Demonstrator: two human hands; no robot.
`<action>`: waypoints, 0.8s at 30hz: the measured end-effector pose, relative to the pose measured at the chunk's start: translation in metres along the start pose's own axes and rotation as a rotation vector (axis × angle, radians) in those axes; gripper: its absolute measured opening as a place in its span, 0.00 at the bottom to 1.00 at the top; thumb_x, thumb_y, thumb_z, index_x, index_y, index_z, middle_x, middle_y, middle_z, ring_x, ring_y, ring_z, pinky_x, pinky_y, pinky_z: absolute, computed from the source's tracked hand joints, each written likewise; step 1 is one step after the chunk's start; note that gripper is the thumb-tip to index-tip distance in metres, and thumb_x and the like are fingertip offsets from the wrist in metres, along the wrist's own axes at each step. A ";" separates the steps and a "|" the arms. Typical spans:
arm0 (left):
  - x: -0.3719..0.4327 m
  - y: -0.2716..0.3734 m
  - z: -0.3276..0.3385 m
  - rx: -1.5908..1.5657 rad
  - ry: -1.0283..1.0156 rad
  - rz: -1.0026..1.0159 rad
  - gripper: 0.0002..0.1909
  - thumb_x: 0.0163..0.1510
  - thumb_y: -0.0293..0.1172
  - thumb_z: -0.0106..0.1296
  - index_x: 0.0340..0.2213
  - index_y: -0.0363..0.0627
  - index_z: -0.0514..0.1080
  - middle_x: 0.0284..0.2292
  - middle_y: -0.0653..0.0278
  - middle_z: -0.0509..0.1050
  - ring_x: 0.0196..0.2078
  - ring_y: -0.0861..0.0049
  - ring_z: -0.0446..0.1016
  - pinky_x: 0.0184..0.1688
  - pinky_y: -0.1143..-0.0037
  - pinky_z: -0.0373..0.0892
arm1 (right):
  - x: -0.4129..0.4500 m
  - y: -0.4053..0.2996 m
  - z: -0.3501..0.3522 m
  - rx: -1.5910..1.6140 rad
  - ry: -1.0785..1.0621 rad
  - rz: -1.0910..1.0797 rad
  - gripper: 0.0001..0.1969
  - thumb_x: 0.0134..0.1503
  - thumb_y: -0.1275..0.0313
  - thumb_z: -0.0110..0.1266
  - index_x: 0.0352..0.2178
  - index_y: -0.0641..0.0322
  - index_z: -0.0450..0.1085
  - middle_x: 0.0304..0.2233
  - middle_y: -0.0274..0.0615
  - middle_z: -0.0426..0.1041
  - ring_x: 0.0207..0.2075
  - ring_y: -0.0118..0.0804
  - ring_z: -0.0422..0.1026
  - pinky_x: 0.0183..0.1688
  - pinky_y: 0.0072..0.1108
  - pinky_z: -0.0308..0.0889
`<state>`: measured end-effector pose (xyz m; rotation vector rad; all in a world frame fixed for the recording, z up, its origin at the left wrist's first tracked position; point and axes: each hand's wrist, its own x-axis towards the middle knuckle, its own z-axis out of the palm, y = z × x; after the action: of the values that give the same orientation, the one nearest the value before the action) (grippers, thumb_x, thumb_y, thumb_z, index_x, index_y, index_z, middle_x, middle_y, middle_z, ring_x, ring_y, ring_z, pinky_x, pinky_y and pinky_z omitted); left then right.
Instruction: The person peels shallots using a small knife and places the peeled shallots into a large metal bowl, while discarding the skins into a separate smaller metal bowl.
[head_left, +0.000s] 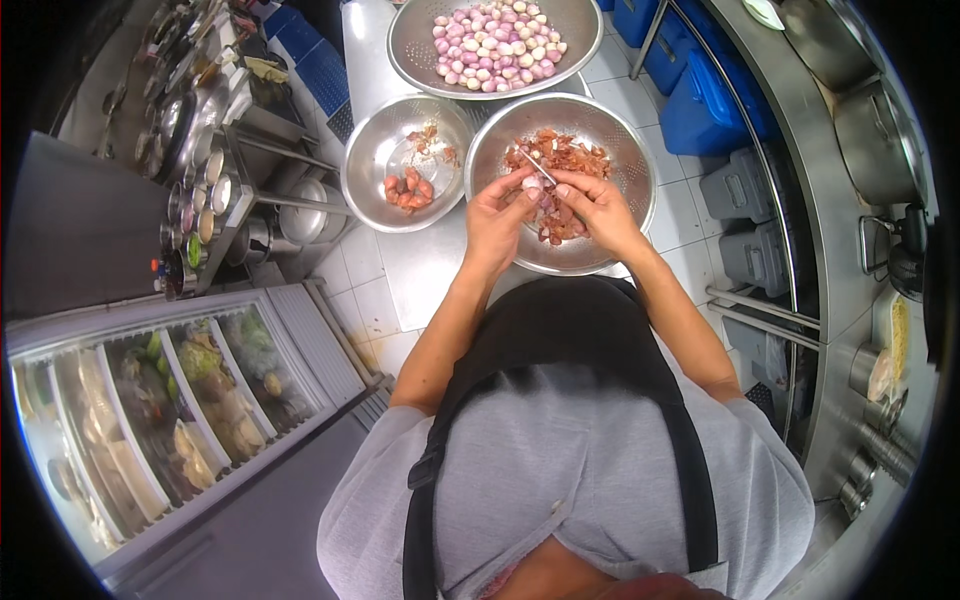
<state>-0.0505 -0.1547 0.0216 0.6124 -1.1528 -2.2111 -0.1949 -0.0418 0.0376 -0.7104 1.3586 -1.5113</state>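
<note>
Over a perforated metal colander (645, 187) that holds reddish-brown shallot skins (562, 154), both my hands work close together. My left hand (501, 210) pinches a pale pinkish shallot (532, 182) between thumb and fingers. In my right hand (596, 206) is a small knife (537, 165), its narrow blade pointing up and left beside the shallot. The knife's handle is mostly hidden in the fingers. A smaller metal bowl (360, 161) to the left contains several unpeeled shallots (409, 191) and some loose skins (426, 141).
Beyond these, a big colander (405, 52) is heaped with peeled shallots (499, 45). All three vessels stand on a metal table (409, 277). A glass-door refrigerator (187, 405) is at lower left. Blue bins (697, 105) and grey bins (754, 251) sit under the right-hand counter (817, 187).
</note>
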 end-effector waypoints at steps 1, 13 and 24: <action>0.000 0.001 -0.001 0.001 -0.001 0.001 0.17 0.58 0.19 0.52 0.49 0.35 0.70 0.46 0.57 0.75 0.44 0.76 0.74 0.44 0.76 0.71 | 0.000 0.000 -0.002 0.064 0.012 0.035 0.16 0.64 0.70 0.50 0.51 0.65 0.71 0.22 0.28 0.67 0.21 0.17 0.61 0.20 0.15 0.57; 0.000 0.003 -0.004 -0.029 -0.031 0.043 0.16 0.56 0.19 0.54 0.48 0.35 0.71 0.41 0.59 0.76 0.39 0.78 0.75 0.42 0.77 0.73 | -0.002 -0.006 0.003 0.014 -0.074 0.012 0.18 0.65 0.69 0.49 0.54 0.65 0.67 0.18 0.29 0.64 0.18 0.19 0.60 0.19 0.15 0.56; -0.001 0.014 -0.001 -0.143 -0.072 -0.001 0.17 0.61 0.23 0.47 0.52 0.35 0.67 0.46 0.53 0.74 0.48 0.69 0.75 0.51 0.72 0.71 | -0.001 -0.005 -0.005 0.072 0.080 0.027 0.17 0.65 0.68 0.49 0.52 0.64 0.70 0.20 0.30 0.66 0.19 0.19 0.62 0.21 0.13 0.58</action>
<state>-0.0453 -0.1605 0.0331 0.4770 -1.0181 -2.3090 -0.1999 -0.0394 0.0416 -0.5891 1.3604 -1.5734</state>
